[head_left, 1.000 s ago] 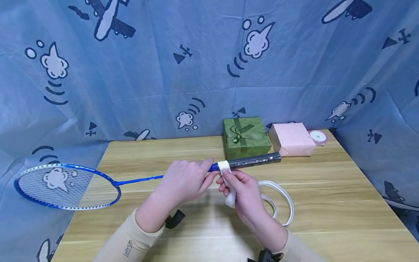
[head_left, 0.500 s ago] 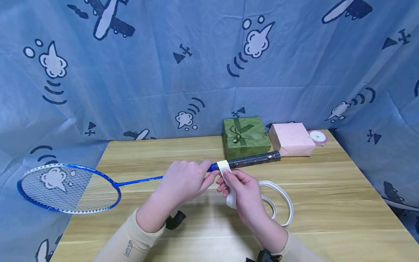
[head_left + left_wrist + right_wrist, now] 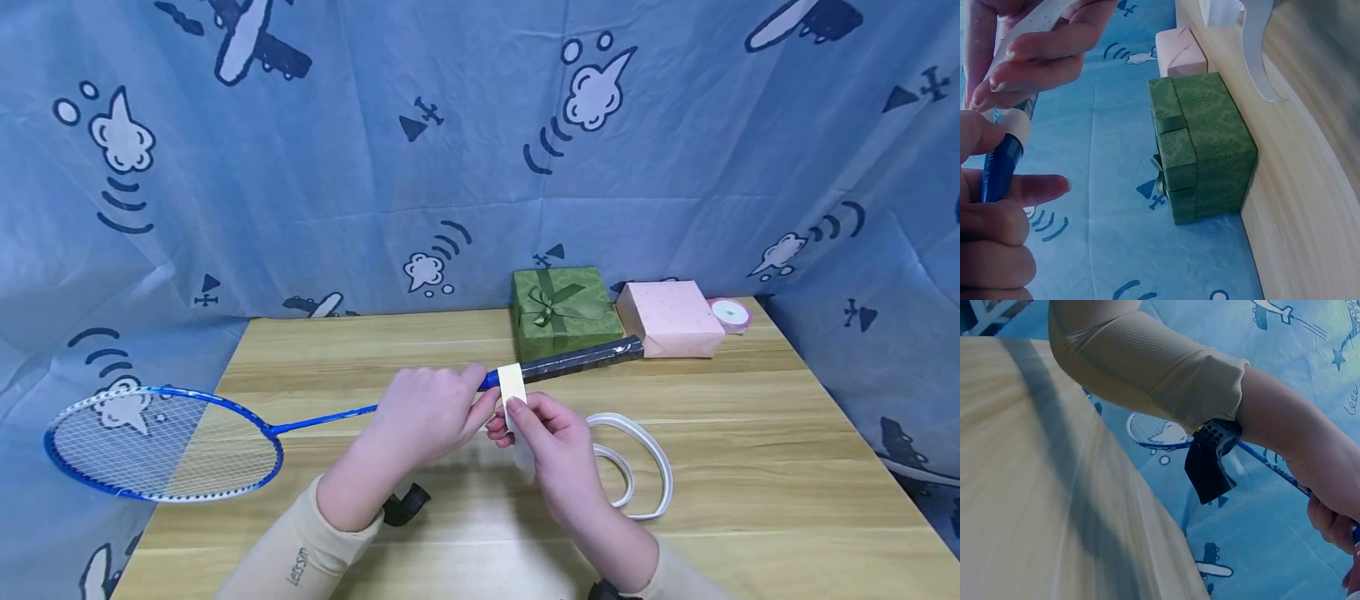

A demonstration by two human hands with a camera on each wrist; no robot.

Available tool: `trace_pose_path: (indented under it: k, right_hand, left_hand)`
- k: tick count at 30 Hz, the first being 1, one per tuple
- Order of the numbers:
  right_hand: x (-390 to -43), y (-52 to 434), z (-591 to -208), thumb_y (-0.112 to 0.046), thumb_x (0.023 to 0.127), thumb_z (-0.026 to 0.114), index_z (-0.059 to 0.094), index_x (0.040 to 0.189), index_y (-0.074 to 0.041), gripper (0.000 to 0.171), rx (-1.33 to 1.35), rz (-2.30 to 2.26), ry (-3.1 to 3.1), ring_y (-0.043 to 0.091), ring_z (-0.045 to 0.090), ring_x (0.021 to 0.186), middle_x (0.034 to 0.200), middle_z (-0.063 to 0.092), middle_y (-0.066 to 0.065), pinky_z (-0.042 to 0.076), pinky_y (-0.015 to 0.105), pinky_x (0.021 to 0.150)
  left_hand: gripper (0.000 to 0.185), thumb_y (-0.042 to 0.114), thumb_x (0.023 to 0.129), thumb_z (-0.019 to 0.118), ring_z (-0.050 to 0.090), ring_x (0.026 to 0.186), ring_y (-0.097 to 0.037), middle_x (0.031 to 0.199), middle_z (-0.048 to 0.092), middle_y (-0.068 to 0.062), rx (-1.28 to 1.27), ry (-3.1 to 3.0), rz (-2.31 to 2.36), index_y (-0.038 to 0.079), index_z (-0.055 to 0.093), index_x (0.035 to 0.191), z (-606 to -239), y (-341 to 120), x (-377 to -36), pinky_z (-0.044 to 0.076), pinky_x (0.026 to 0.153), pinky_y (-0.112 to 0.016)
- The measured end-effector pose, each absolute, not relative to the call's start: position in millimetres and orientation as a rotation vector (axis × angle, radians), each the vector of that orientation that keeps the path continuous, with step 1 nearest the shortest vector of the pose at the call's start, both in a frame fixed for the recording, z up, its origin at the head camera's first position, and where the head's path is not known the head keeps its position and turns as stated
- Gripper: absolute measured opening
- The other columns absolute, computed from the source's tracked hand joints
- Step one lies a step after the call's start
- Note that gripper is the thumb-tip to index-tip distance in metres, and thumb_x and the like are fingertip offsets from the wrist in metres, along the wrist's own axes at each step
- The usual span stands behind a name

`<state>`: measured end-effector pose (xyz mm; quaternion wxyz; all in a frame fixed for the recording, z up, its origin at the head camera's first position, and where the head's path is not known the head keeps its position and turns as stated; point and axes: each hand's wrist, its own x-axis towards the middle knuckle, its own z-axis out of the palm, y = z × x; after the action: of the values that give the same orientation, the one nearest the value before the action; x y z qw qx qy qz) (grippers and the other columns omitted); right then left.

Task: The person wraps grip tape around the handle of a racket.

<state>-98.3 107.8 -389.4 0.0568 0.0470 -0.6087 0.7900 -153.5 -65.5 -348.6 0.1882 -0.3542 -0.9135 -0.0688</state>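
The left hand [image 3: 423, 417] grips the blue racket [image 3: 161, 442] where the shaft meets the handle, with fingers curled round it and the thumb extended toward the white turn of tape. The right hand [image 3: 551, 446] pinches the white grip tape [image 3: 512, 385] between thumb and fingertips just below the handle, holding the strip taut. One turn of the tape sits on the handle, directly beside the blue cone. In the left wrist view, the right-hand fingers [image 3: 1035, 59] close on the perforated strip above the taped end.

The black handle [image 3: 585, 360] extends right and away from the hands and is raised above the surface [image 3: 750, 433]. Its butt end lies near the green gift box [image 3: 564, 310]. The racket head projects beyond the left edge of the surface, in front of the blue patterned cloth [image 3: 300, 167].

The loose remainder of the tape [image 3: 637, 458] forms an open loop on the surface, just right of the right hand.

A pink wrapped box [image 3: 667, 318] stands just beside the green gift box at the rear of the surface. A roll of pink ribbon [image 3: 729, 313] lies just right of the pink box. Both forearms carry beige sleeves [image 3: 292, 558]. A black wrist strap [image 3: 1210, 459] shows under the left sleeve cuff.
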Motion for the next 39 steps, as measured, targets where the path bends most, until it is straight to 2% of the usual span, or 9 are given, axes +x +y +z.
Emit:
trace_pose_path:
  k: [10,16,24,29,39]
  right_hand:
    - [-99,110,-389,-0.01,0.105,0.06,0.064,0.092,0.008,0.023,0.187,2.405,-1.881,0.013,0.069,0.069,0.079,0.073,0.004,0.061,0.029,0.068]
    - [-105,110,-395,-0.013,0.104,0.063,0.064,0.095,0.015,0.029,0.117,2.394,-1.924,0.014,0.068,0.068,0.077,0.073,0.003,0.06,0.028,0.068]
    - [-107,108,-400,-0.005,0.097,0.071,0.072,0.098,0.013,0.018,-0.016,2.212,-1.969,0.014,0.07,0.069,0.086,0.074,-0.003,0.06,0.031,0.071]
    - [-107,107,-401,-0.003,0.094,0.074,0.074,0.094,0.013,0.016,-0.035,2.187,-1.937,0.016,0.071,0.067,0.083,0.075,-0.002,0.06,0.03,0.073]
    - [-107,103,-405,-0.004,0.093,0.076,0.074,0.089,0.011,0.016,-0.099,2.176,-1.902,0.015,0.068,0.065,0.078,0.075,-0.002,0.055,0.026,0.067]
  left_hand:
    - [0.034,0.039,0.104,0.055,0.03,0.041,-0.008,0.051,0.032,0.01,-0.987,-2.589,-0.148,0.018,0.051,0.078,-347,-65,-153,0.02,0.037,-0.025]
    - [0.034,0.04,0.104,0.056,0.036,0.042,-0.01,0.052,0.037,0.009,-0.994,-2.625,-0.206,0.019,0.05,0.078,-342,-68,-152,0.024,0.038,-0.026]
    - [0.034,0.043,0.104,0.055,0.042,0.047,-0.01,0.056,0.042,0.009,-1.035,-2.701,-0.291,0.02,0.053,0.079,-338,-70,-150,0.03,0.041,-0.027]
    - [0.035,0.043,0.105,0.053,0.043,0.048,-0.01,0.057,0.041,0.009,-1.056,-2.76,-0.316,0.022,0.051,0.077,-335,-71,-149,0.031,0.042,-0.028]
    - [0.035,0.037,0.105,0.052,0.043,0.049,-0.01,0.058,0.042,0.009,-1.101,-2.83,-0.362,0.022,0.049,0.074,-331,-70,-150,0.034,0.043,-0.027]
